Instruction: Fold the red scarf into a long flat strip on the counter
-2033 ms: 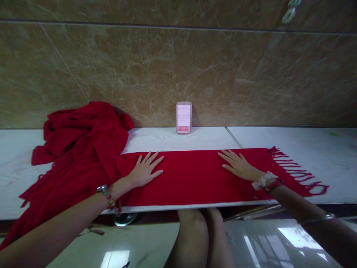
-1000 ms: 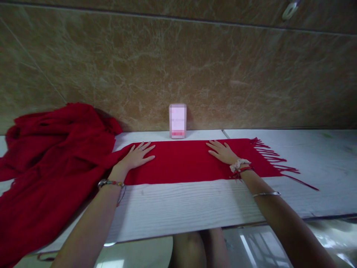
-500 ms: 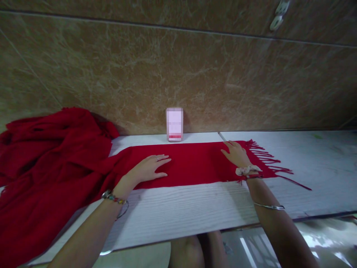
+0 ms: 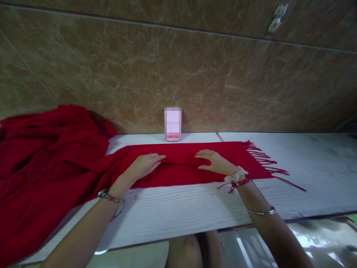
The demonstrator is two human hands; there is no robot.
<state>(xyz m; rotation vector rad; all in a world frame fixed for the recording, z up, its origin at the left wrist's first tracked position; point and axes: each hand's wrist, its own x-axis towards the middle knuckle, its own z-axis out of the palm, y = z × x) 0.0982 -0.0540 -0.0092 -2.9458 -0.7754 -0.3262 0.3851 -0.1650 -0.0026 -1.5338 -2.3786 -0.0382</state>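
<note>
The right hand [image 4: 216, 162] had been moved inward from the fringe [image 4: 260, 158] of the red scarf [image 4: 178, 175], and a crease had been formed between the hands.
In the head view, the scarf was laid along the white counter [image 4: 167, 212], running on the left into a bunched red heap [image 4: 52, 152] near the wall [image 4: 195, 74]. The right hand's thumb and fingers were held parted over the cloth; the left hand's [image 4: 146, 165] fingers were drawn close together at the crease, but whether cloth was pinched could not be told. A phone [image 4: 173, 124] was propped against the wall.
</note>
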